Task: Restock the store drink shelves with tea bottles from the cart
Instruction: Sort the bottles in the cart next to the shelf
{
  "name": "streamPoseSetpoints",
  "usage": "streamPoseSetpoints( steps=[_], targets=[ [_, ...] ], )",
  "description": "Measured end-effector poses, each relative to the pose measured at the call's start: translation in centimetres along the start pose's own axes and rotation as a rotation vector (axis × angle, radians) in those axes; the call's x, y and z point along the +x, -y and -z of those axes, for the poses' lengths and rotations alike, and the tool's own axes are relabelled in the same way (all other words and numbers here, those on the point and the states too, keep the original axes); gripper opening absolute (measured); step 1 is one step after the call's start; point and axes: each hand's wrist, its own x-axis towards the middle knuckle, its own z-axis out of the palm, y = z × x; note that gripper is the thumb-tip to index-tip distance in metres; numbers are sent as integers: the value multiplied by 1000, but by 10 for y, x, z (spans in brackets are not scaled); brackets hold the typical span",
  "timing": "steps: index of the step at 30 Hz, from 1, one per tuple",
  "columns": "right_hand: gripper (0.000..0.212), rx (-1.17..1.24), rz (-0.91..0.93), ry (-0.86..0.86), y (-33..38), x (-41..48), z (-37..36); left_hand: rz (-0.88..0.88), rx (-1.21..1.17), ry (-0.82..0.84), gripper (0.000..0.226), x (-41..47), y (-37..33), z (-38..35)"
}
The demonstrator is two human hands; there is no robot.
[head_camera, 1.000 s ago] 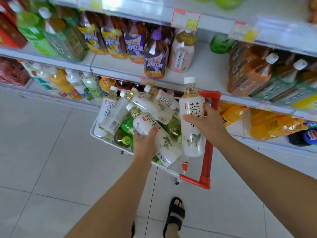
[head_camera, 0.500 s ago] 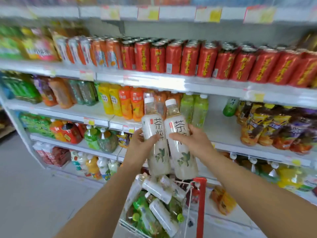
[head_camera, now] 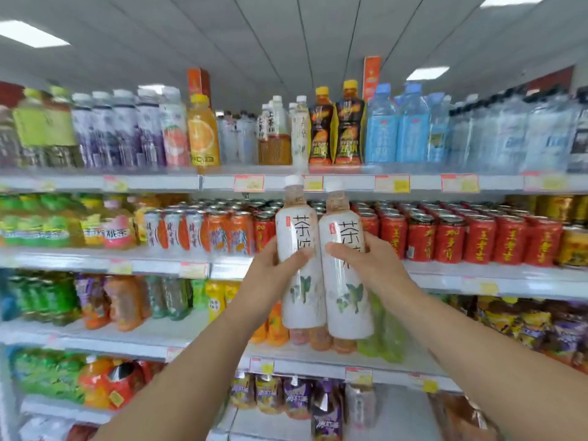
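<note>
left hand (head_camera: 270, 273) grips 茶 bottle (head_camera: 296, 229), right hand (head_camera: 372, 265) likewise

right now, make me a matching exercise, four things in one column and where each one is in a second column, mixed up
Column one: 1 left tea bottle; 2 right tea bottle; 3 red cans; 4 blue-label bottles.
Column two: A gripped in the right hand; B second shelf from the top; C gripped in the left hand; D top shelf.
Pairs: 1-C, 2-A, 3-B, 4-D.
</note>
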Motion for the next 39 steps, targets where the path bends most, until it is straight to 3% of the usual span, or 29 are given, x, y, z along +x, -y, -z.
streamPoseSetpoints(
  steps=[5, 10, 24, 30, 39],
  targets=[
    [21, 50, 65, -71, 40, 34, -51, -103, 69, 74, 45, 35, -35, 63],
    [27, 102, 116, -126, 78, 74, -84, -213, 129, 18, 35, 76, -76, 101],
    [26, -14, 456, -235, 180, 201, -105, -515, 69, -53, 42, 194, -163, 137],
    [37, -130, 441, -321, 168, 256, -123, -470, -10, -77, 47, 249, -152, 152],
    [32, -164, 317, -399, 118, 329, -149, -305, -39, 33, 39, 336, -103, 183]
  ],
)
